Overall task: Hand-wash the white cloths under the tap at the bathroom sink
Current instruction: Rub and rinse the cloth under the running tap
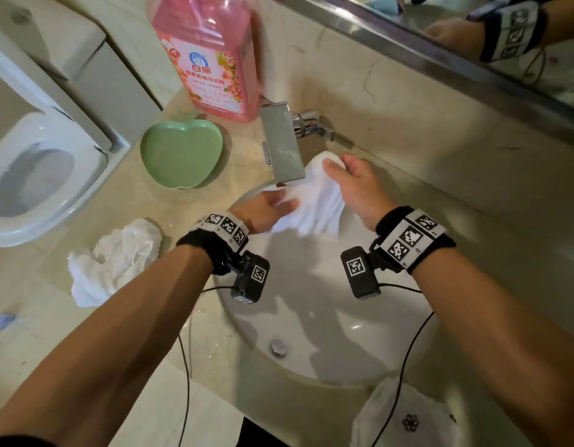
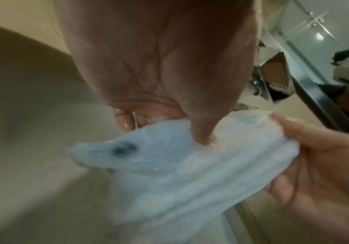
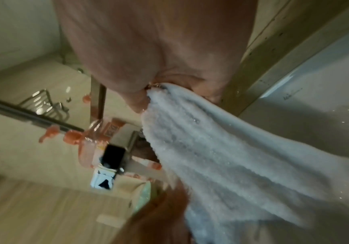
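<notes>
White terry fills the middle of the head view: a wet white cloth [image 1: 314,201] hangs over the far side of the sink basin [image 1: 311,317], just under the flat steel tap [image 1: 281,143]. The right hand [image 1: 353,185] bunches the cloth's upper end, fingers curled round it, while the left hand [image 1: 266,209] holds the lower left edge; its fingertips are hidden by folds. A second crumpled cloth [image 1: 113,259] lies on the counter's left part, and a third cloth [image 1: 405,417], with a small dark emblem, drapes the near edge and is cut off by the frame. A green apple-shaped dish [image 1: 182,153] and a pink detergent jug [image 1: 208,53], its top cropped, stand at the counter's back left; a toilet [image 1: 37,175] sits beyond the left edge. From the left wrist, blurred, the left hand's thumb [image 2: 202,132] presses into the cloth [image 2: 179,173], pinching it against fingers underneath, and the right hand [image 2: 325,173] grips the other end; a dark spot on the cloth is too smeared to identify. From the right wrist, the right hand [image 3: 159,57] clasps the gathered top of the cloth [image 3: 221,156], beaded with droplets; the fingers themselves are out of sight.
</notes>
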The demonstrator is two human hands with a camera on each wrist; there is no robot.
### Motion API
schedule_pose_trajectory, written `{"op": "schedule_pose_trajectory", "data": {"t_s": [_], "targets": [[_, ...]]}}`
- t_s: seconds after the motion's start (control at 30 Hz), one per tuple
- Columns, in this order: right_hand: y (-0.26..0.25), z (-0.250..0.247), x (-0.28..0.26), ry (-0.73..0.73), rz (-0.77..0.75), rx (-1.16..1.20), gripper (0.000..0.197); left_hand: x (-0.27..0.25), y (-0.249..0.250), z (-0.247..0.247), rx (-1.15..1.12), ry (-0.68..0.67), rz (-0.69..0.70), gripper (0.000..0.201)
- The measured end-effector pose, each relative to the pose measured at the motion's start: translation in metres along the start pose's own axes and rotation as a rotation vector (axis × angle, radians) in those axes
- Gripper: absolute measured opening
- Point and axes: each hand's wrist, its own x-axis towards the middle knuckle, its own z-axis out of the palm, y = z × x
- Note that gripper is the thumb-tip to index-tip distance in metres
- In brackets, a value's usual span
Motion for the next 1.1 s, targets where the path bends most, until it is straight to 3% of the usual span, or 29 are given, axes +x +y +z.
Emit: {"op": "schedule_pose_trajectory", "data": {"t_s": [0.13, 0.27, 0.37, 0.47, 0.57, 0.67, 0.73, 0.83, 0.93, 1.0, 1.1], "targets": [[-0.011, -0.014, 0.003, 0.045, -0.002, 0.082, 0.027, 0.004, -0.003, -0.008, -0.158, 0.147, 0.068, 0.015], [-0.001, -0.007, 0.003, -0.154, 0.04, -0.163, 0.059, -0.003, 0.005, -0.021, -0.26, 0.118, 0.135, 0.025], [0.009, 0.016, 0.005, -0.272, 0.028, -0.355, 0.033, -0.012, 0.009, -0.03, -0.243, 0.073, 0.099, 0.034], [0.017, 0.033, 0.013, -0.325, 0.017, -0.352, 0.029, -0.019, 0.002, -0.037, -0.141, 0.06, 0.097, 0.024], [0.022, 0.032, 0.019, -0.254, 0.042, -0.176, 0.015, -0.018, -0.013, -0.039, -0.022, 0.139, 0.071, 0.01], [0.023, 0.021, 0.021, -0.166, 0.052, -0.091, 0.01, -0.013, -0.023, -0.031, -0.074, 0.187, 0.006, 0.02], [0.023, 0.013, 0.019, -0.163, 0.061, -0.066, 0.013, -0.01, -0.018, -0.025, -0.137, 0.212, 0.046, 0.02], [0.029, 0.005, 0.012, -0.264, 0.038, -0.2, 0.024, -0.003, 0.0, -0.016, -0.225, 0.165, 0.128, 0.014], [0.038, 0.005, 0.011, -0.181, -0.047, -0.365, 0.013, 0.004, 0.015, -0.005, -0.293, 0.147, 0.169, 0.016], [0.04, 0.004, 0.013, -0.129, -0.007, -0.301, 0.012, 0.004, 0.017, -0.002, -0.338, 0.144, 0.196, 0.019], [0.037, 0.001, 0.013, -0.136, 0.076, -0.115, 0.013, 0.005, 0.009, 0.0, -0.354, 0.037, 0.117, 0.03]]}}
